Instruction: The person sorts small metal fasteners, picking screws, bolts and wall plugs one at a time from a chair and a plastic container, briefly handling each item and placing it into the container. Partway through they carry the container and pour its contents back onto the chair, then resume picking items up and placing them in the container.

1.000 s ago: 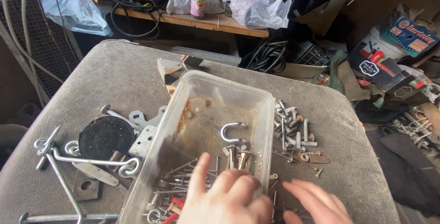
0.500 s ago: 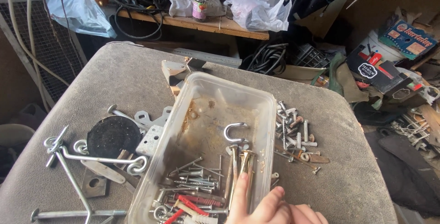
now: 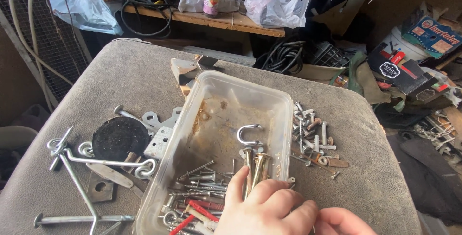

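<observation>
**A:** State the position of the clear rectangular plastic container (image 3: 219, 119) relative to the left hand (image 3: 267, 211).

**B:** The container extends up and away from the left hand. The hand lies inside its near end, resting on the pile of loose grey nails and red wall plugs (image 3: 195, 201). The two brass-coloured bolts (image 3: 255, 167) sit just beyond the fingertips; the index finger lies beside them. The silver U-shaped hook (image 3: 248, 134) lies further out, beyond the bolts, apart from the hand.

**A:** Pose and state of the left hand?

**B:** Palm down, fingers curled narrow and pressed into the contents. Whether it grips anything beneath cannot be told.

**A:** The right hand (image 3: 339, 221)?

**B:** Only its upper edge shows at the bottom of the frame, just to the right of the left hand and touching it. Its opening cannot be told.

**A:** Surroundings?

**B:** The container rests on a grey padded surface (image 3: 120, 81). To the right of the hands, outside the container wall, lies a cluster of small silver screws and bolts (image 3: 313, 136). To the left, well apart, lie a black round rubber disc (image 3: 120, 139) and long silver eye bolts (image 3: 77, 167).
</observation>
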